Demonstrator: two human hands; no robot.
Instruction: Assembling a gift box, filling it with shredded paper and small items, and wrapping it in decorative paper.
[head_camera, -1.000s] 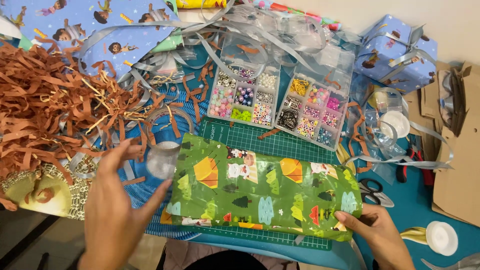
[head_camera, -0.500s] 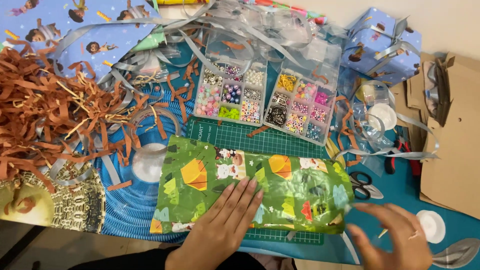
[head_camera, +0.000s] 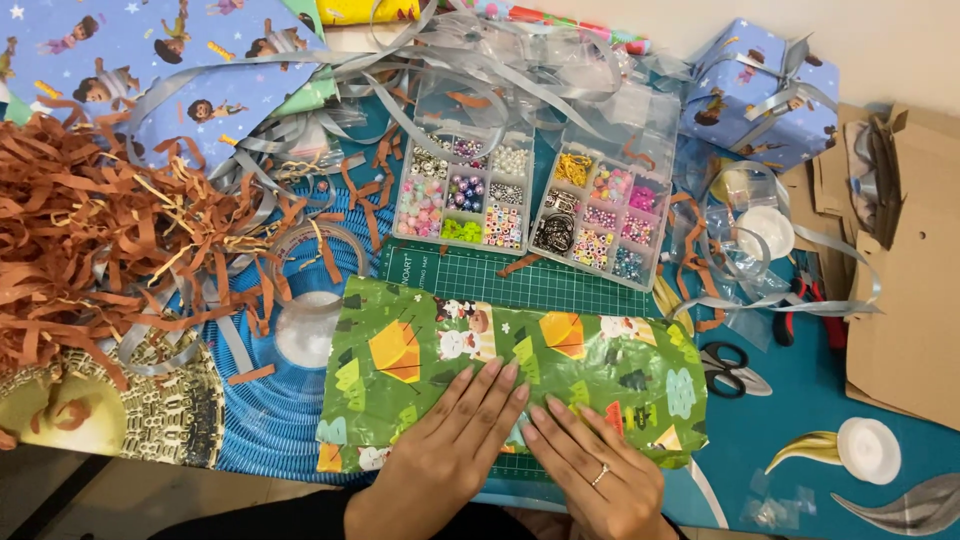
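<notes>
Both of our hands lie flat, fingers stretched and holding nothing, on the green wrapped parcel (head_camera: 510, 385): our left hand (head_camera: 455, 445) and our right hand (head_camera: 590, 465) press side by side on its near edge, fingertips almost meeting. The parcel rests on a green cutting mat (head_camera: 540, 285), near the front of the surface (head_camera: 790, 440), and covers most of that mat. Our wrists run out of the bottom of the view.

Just behind the mat stand two clear bead boxes, lids open. The left bead box (head_camera: 465, 195) holds white, pink, purple and green beads in small compartments; the right bead box (head_camera: 600, 220) holds yellow, pink, black and blue ones. We cannot make out single beads.

Left of the parcel a tape roll (head_camera: 305, 290) sits on blue ribbed paper (head_camera: 260, 420), beside a heap of brown paper shreds (head_camera: 90, 250). Silver ribbon (head_camera: 380, 90) tangles over the back. Scissors (head_camera: 735, 365) lie right of the parcel, half under clear film, near a blue wrapped box (head_camera: 755, 95) and brown cardboard (head_camera: 910, 300), which is cut off at the edge.
</notes>
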